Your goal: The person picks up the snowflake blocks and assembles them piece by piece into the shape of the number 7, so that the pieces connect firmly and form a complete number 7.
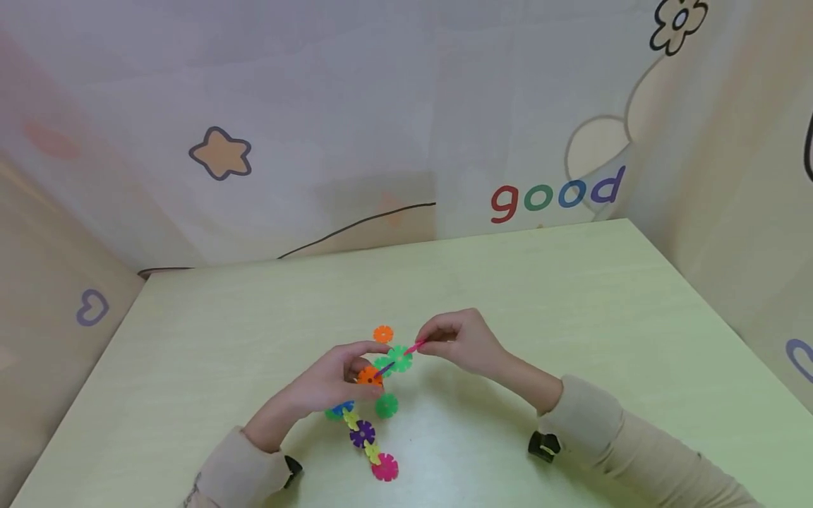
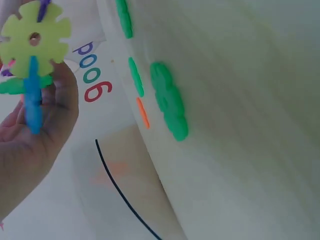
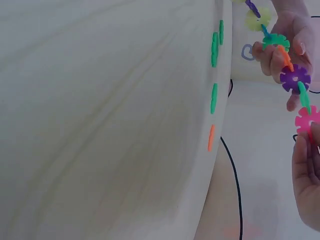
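Note:
A chain of notched plastic discs in several colours runs between the hands. My left hand (image 1: pixel 327 377) grips it near an orange disc (image 1: pixel 370 377), its fingers curled around that stretch. From there the chain hangs toward me through a blue disc (image 1: pixel 343 407), a purple disc (image 1: pixel 362 434) and a pink disc (image 1: pixel 384 467) at the near end. My right hand (image 1: pixel 466 342) pinches another pink disc (image 3: pixel 306 120) between thumb and fingers. Its edge meets a green disc (image 3: pixel 304 97) at the chain's far end. A yellow disc (image 2: pixel 35 37) shows large in the left wrist view.
Loose discs lie flat on the pale table (image 1: pixel 571 296): an orange one (image 1: pixel 383 334) beyond the hands and several green ones, such as a green disc (image 1: pixel 386 405) beside the chain. A printed cloth backdrop (image 1: pixel 356 106) stands along the table's back and sides.

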Demonstrator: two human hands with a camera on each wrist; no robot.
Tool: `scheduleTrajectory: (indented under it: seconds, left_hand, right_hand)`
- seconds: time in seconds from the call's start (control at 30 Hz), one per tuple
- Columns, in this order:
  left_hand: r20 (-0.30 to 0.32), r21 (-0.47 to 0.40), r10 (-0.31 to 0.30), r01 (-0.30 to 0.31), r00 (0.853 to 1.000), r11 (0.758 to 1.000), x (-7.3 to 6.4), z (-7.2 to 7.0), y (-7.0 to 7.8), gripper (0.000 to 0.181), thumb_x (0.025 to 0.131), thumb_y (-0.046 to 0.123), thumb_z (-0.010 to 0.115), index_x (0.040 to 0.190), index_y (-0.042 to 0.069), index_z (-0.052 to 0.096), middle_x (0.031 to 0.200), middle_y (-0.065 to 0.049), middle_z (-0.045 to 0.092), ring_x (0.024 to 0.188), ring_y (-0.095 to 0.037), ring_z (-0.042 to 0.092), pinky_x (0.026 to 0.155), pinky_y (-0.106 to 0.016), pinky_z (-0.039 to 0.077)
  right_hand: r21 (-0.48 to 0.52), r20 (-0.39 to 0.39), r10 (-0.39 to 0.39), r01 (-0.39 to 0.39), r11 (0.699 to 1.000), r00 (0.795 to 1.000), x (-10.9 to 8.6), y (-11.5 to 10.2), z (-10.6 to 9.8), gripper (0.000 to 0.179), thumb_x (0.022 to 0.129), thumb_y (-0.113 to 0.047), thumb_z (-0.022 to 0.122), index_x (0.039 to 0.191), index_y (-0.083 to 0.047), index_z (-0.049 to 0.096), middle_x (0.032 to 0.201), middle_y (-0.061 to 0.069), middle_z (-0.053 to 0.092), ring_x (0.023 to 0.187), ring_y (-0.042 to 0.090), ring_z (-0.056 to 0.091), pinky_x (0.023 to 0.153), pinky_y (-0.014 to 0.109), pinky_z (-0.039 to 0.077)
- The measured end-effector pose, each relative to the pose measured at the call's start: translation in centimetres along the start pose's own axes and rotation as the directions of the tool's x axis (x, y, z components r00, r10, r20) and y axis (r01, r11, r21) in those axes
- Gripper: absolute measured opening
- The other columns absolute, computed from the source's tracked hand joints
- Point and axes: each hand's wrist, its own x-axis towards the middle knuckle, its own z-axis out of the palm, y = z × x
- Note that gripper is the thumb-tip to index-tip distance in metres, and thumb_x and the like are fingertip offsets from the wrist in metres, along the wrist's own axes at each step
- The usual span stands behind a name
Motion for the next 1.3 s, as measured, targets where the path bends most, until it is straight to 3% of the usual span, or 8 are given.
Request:
scheduleTrajectory:
  seconds: [0.2, 0.4, 0.57, 0.73, 0.97, 1.3]
  left_hand:
    - [-0.063, 0.243, 0.101, -0.082, 0.993, 0.966, 0.2, 0.3, 0.0, 0.049, 0.079, 0.02, 0.072, 0.122, 0.012, 0.05, 0.076, 0.002, 0.059, 0.066, -0.014, 0.053, 0.057, -0.025, 0.043]
    - [-0.142, 0.372, 0.17, -0.107, 0.975, 0.922, 0.3, 0.6, 0.0, 0.041, 0.08, 0.019, 0.071, 0.116, 0.01, 0.053, 0.079, 0.001, 0.062, 0.063, -0.01, 0.053, 0.054, -0.024, 0.046]
    - [-0.192, 0.386, 0.157, -0.072, 0.969, 0.92, 0.1, 0.5, 0.1, 0.038, 0.078, 0.018, 0.072, 0.111, 0.008, 0.056, 0.082, -0.001, 0.064, 0.064, -0.011, 0.056, 0.058, -0.023, 0.049]
    - [-0.211, 0.383, 0.113, -0.024, 0.971, 0.923, -0.3, 0.2, -0.3, 0.039, 0.078, 0.02, 0.073, 0.112, 0.008, 0.059, 0.084, -0.001, 0.064, 0.069, -0.012, 0.055, 0.062, -0.023, 0.048]
    - [-0.206, 0.406, 0.1, -0.008, 0.973, 0.914, -0.8, -0.6, -0.9, 0.037, 0.078, 0.018, 0.072, 0.112, 0.009, 0.061, 0.083, 0.003, 0.063, 0.069, -0.012, 0.052, 0.061, -0.024, 0.046]
    - [-0.153, 0.396, 0.114, -0.044, 0.982, 0.917, -1.3, -1.6, -1.5, 0.037, 0.079, 0.019, 0.072, 0.113, 0.01, 0.06, 0.08, 0.005, 0.062, 0.069, -0.011, 0.052, 0.062, -0.023, 0.047]
  right_hand:
    - [-0.045, -0.004, 0.013, -0.013, 0.999, 1.0, 0.3, -0.1, 0.7, 0.008, 0.076, -0.003, 0.072, 0.083, 0.0, 0.07, 0.079, 0.007, 0.068, 0.069, 0.014, 0.063, 0.066, 0.025, 0.053]
    - [-0.033, -0.011, 0.023, -0.024, 0.999, 1.0, 0.8, -0.4, 1.7, 0.008, 0.076, -0.006, 0.073, 0.082, -0.002, 0.07, 0.078, 0.006, 0.068, 0.069, 0.017, 0.064, 0.063, 0.026, 0.052]
    - [-0.014, 0.001, 0.05, -0.05, 0.999, 0.999, 1.2, -0.3, 2.3, 0.008, 0.077, -0.006, 0.072, 0.084, -0.002, 0.069, 0.079, 0.005, 0.068, 0.071, 0.024, 0.064, 0.063, 0.026, 0.053]
    - [-0.022, 0.035, 0.097, -0.096, 0.995, 0.995, 2.2, 0.0, 1.7, 0.015, 0.079, -0.004, 0.069, 0.093, 0.003, 0.067, 0.086, 0.01, 0.067, 0.076, 0.019, 0.064, 0.069, 0.027, 0.053]
    - [-0.221, 0.13, 0.126, -0.095, 0.971, 0.984, 5.3, 1.3, 0.9, 0.02, 0.078, -0.005, 0.07, 0.096, 0.003, 0.067, 0.086, 0.01, 0.066, 0.076, 0.016, 0.062, 0.068, 0.024, 0.051]
    - [-0.358, 0.267, 0.155, -0.051, 0.932, 0.951, 8.7, 4.1, 1.7, 0.031, 0.073, -0.013, 0.076, 0.102, -0.004, 0.068, 0.087, 0.004, 0.063, 0.074, 0.014, 0.057, 0.066, 0.022, 0.047]
